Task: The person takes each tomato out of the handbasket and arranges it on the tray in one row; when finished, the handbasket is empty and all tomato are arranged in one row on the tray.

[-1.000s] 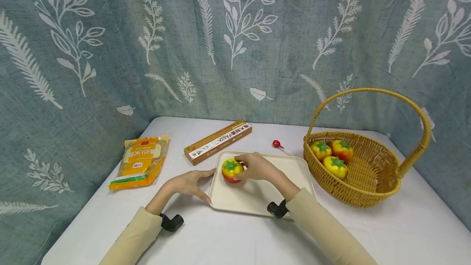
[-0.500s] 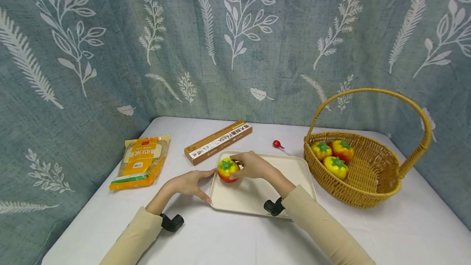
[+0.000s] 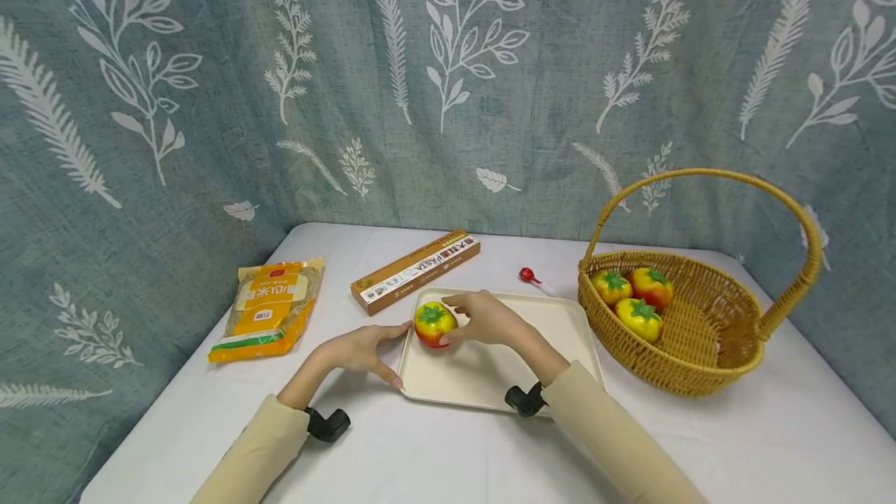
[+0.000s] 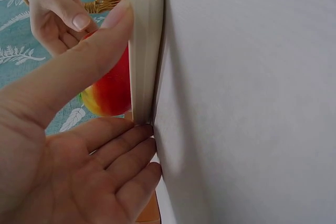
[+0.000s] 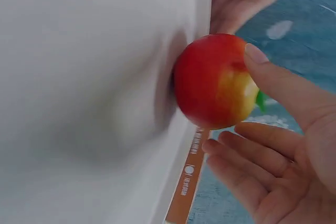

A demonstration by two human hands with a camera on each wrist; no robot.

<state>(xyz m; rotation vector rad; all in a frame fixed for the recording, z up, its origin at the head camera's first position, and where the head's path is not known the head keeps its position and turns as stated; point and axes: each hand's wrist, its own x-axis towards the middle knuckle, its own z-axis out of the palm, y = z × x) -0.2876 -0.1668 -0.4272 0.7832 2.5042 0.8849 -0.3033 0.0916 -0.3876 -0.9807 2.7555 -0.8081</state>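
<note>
A red and yellow tomato with a green leafy top sits at the left end of the cream tray. My right hand is at its right side. In the right wrist view the thumb lies over the tomato's edge, while the loosely bent fingers lie just beyond its far side. At the tray's left edge is my left hand, thumb and fingers spread apart. The left wrist view shows its thumb tip at the rim and its straight fingertips against the tray's edge.
Several things surround the tray on the white table: a PASTA box behind, a red lollipop at the back, and an orange bag of grain at the left. A wicker basket holding three more tomatoes stands right.
The tomato has shifted slightly left on the tray with my right hand beside it. Since half a second ago the right hand has drawn back a little to the right. The left hand stays put.
</note>
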